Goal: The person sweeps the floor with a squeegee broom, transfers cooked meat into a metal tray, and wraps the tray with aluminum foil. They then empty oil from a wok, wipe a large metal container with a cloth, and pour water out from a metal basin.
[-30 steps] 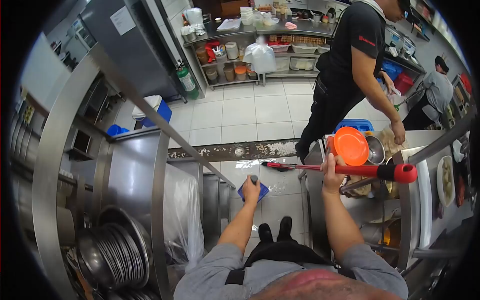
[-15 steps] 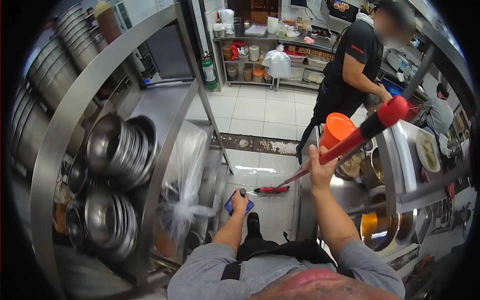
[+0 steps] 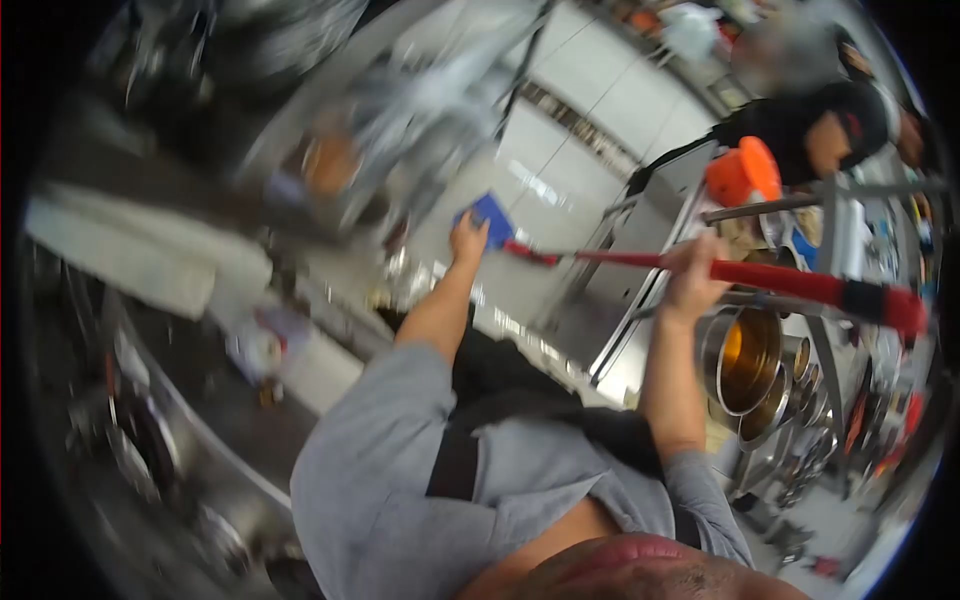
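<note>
Left hand holding flat blue dustpan; right hand wrapped round cylindrical red broom handle; glossy floor tiles.

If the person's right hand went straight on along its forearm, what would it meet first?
Probably the straight grey metal bar that lines up beyond the right hand, then the bright orange plastic container; blur leaves the depth uncertain.

I can read no lettering, number or sign around the two hands. Beyond the right hand, a small red mark sits on another person's black sleeve, too smeared to make out. Whether the blurred white-and-purple package, left of the left hand, bears print, I can't tell.
</note>
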Available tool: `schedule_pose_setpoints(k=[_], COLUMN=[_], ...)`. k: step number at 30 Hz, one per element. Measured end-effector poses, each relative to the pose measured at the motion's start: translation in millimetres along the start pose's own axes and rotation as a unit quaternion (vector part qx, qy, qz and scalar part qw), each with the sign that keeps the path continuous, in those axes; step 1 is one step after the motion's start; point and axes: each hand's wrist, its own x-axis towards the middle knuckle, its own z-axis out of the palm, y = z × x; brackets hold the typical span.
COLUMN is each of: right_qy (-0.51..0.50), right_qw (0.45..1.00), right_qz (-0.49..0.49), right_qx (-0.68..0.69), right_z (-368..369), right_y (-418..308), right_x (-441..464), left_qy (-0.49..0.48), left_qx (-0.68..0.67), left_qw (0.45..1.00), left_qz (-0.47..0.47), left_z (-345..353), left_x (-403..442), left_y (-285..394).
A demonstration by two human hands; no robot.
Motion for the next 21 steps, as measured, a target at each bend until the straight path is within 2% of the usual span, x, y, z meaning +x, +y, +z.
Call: schedule_pose_setpoints(k=[1,2,5,7,9,11,15,21], right_qy=[-0.006,-0.035,-0.092,-0.095,-0.103,-0.149,-0.202,-0.256], right_qw=[0.999,0.999,0.994,0.993,0.992,0.987,0.977,0.960], right_qz=[0.006,0.000,-0.028,0.003,-0.004,-0.004,0.002,0.023], right_qx=[-0.033,-0.007,0.046,0.064,0.068,0.052,0.072,0.112], right_z=[6,2,17,27,35,38,40,31], right_y=[-12,-8,-21,-30,-24,-12,-12,-7], right_x=[-7,-8,-13,-16,-25,-31,-31,-4], left_qy=[-0.065,-0.069,-0.023,-0.022,-0.015,0.006,0.021,0.022], left_qx=[0.006,-0.010,-0.002,-0.030,-0.031,-0.060,-0.036,-0.043], left_qw=[0.995,0.992,0.991,0.977,0.977,0.965,0.956,0.954], left_qz=[-0.071,-0.101,-0.134,-0.208,-0.212,-0.254,-0.291,-0.295], left_z=[-10,-12,-10,-20,-24,-24,-14,-6], left_x=[0,-2,-7,-11,-15,-16,-18,-6], left_y=[-1,-10,-46,-56,-73,-88,-114,-139])
